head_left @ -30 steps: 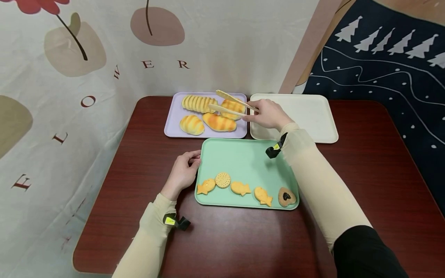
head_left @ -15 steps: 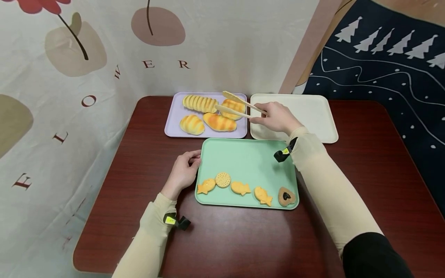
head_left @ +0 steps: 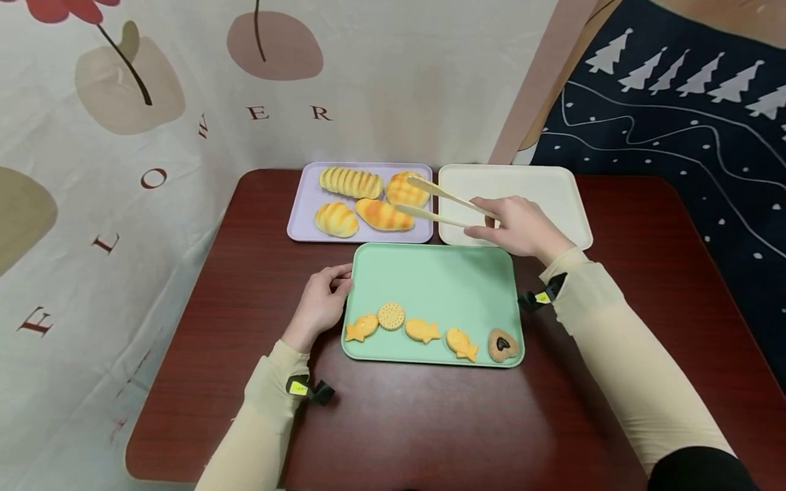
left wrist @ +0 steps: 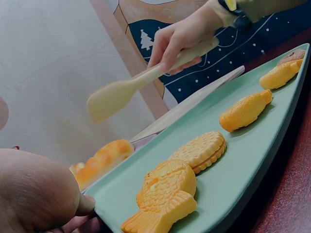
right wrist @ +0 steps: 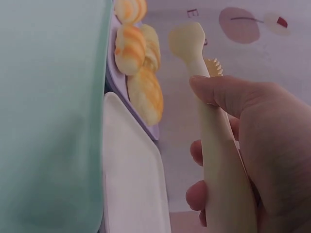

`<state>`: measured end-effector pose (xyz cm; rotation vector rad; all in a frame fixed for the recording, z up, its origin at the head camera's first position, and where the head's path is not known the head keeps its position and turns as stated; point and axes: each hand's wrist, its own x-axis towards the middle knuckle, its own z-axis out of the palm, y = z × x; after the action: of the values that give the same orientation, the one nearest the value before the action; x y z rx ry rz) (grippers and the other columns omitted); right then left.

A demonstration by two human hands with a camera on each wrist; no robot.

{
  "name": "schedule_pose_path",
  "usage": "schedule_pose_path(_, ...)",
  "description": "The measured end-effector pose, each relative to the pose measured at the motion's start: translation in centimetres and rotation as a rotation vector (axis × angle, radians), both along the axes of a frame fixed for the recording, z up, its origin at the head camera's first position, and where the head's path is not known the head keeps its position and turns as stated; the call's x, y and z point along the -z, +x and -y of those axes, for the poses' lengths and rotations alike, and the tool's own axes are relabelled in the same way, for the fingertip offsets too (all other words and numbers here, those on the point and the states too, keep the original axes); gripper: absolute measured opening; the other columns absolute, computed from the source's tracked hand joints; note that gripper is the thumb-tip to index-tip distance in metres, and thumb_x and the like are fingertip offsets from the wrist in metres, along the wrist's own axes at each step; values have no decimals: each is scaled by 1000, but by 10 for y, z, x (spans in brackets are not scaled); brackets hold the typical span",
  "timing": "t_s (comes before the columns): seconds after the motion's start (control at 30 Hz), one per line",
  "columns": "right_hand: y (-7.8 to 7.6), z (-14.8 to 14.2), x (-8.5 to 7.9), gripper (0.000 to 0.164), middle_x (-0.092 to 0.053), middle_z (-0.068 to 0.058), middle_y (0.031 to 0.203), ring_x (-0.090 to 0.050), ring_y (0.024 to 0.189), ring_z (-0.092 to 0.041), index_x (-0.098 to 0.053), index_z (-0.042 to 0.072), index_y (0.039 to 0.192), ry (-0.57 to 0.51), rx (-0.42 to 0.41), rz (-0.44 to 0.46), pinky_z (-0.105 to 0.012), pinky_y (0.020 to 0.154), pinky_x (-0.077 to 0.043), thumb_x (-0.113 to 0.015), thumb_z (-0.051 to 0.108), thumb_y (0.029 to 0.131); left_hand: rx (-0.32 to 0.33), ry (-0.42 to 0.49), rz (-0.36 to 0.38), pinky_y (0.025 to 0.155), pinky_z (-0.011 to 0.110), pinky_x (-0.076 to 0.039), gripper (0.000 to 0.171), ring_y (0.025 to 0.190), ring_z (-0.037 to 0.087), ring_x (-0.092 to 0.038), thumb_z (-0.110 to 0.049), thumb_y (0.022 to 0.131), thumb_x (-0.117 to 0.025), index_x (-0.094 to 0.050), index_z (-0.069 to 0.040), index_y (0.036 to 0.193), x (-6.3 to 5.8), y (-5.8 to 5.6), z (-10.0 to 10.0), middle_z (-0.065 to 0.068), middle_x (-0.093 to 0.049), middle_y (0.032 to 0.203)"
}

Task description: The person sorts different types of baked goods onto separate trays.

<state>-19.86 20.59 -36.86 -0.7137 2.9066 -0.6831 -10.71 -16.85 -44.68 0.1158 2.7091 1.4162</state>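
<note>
My right hand (head_left: 522,226) grips pale yellow tongs (head_left: 453,197) over the white tray (head_left: 555,187). The tips of the tongs are spread, with nothing between them, and overlap the right end of the purple tray (head_left: 299,218) in the head view. In the right wrist view the thumb presses along one arm of the tongs (right wrist: 216,145). My left hand (head_left: 322,300) holds the left edge of the green tray (head_left: 439,273), thumb at the rim. Along that tray's near side lie several fish-shaped biscuits (head_left: 421,330), a round biscuit (head_left: 391,316) and a heart-shaped biscuit (head_left: 502,345).
Several bread rolls sit on the purple tray, among them a ridged loaf (head_left: 350,182) and a round bun (head_left: 406,189). The purple and white trays stand side by side behind the green one on a dark red table (head_left: 417,423). A printed cloth (head_left: 381,68) hangs behind.
My right hand has drawn the tongs to the right and nearer, away from the bread rolls. The left hand and the green tray stay in place.
</note>
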Motion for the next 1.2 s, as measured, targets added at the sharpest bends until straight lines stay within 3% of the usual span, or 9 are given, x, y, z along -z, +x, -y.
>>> schedule_pose_path(0.3,44,-18,-6,56,-55,8,68,-45,54,-13,-59,22,135,1,-61,-57,-32,48,-39,-62,56,91,1,-1,-6,87,40,-50,33,103,25,-61,-11,100,-56,-60,-3,132,-1,2,0,13,-63,120)
schedule_pose_path(0.63,86,-20,0,52,-50,16,66,-43,54,-4,-59,28,136,6,-151,-102,-26,47,-38,-60,56,92,3,-3,-17,87,40,-50,33,103,25,-61,-10,100,-55,-61,-2,132,-1,1,0,13,-64,119)
schedule_pose_path(0.73,97,-19,2,51,-50,18,68,-43,54,-1,-58,29,136,14,-174,-117,-25,48,-38,-60,56,92,3,-2,-13,87,40,-50,33,102,25,-61,-12,100,-55,-61,-3,131,0,1,0,12,-64,118)
schedule_pose_path(0.93,117,-11,6,53,-50,21,69,-44,55,1,-62,20,133,42,-208,-105,-24,50,-39,-61,54,93,3,0,-16,87,40,-50,33,102,24,-61,-12,100,-56,-61,-2,131,1,1,0,12,-64,118)
schedule_pose_path(1.2,135,1,15,49,-47,26,68,-44,54,5,-62,23,130,77,-250,-93,-24,50,-39,-62,54,92,4,-2,-24,86,40,-50,33,102,25,-61,-11,100,-56,-61,-2,131,2,0,0,13,-64,119)
